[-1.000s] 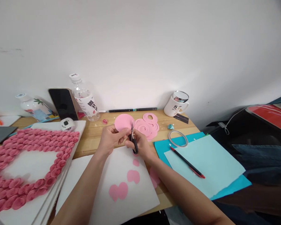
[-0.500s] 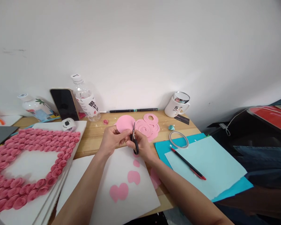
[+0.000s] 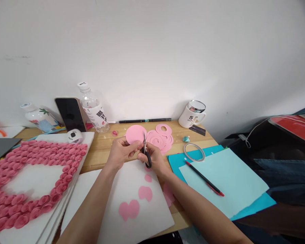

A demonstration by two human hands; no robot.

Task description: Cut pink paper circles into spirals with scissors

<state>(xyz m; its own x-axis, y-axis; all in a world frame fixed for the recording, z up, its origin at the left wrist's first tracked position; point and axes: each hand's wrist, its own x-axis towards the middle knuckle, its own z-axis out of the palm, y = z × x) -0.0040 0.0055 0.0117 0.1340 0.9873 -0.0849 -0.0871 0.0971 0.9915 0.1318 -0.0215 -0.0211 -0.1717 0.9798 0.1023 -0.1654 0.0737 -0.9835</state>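
Observation:
A round piece of pink paper (image 3: 134,133) is pinched in my left hand (image 3: 120,151), its upper part showing above my fingers. My right hand (image 3: 154,158) is closed around black-handled scissors (image 3: 147,158), whose blades point up at the disc's right edge. Behind my right hand lie several pink paper spirals (image 3: 159,138), overlapping on the wood. Under my wrists a white sheet (image 3: 142,227) carries loose pink paper scraps (image 3: 129,210), some rounded like petals.
At left, pink paper roses (image 3: 58,188) cover a white board. A bottle (image 3: 96,113), a phone (image 3: 70,114) and a mug (image 3: 190,116) stand by the wall. Blue sheets (image 3: 226,183) with a pen (image 3: 204,178) and a tape ring (image 3: 194,152) lie at right.
Both hands stay almost in place, with the disc and scissors shifted only very slightly. The whole view has dipped a little; nothing was let go.

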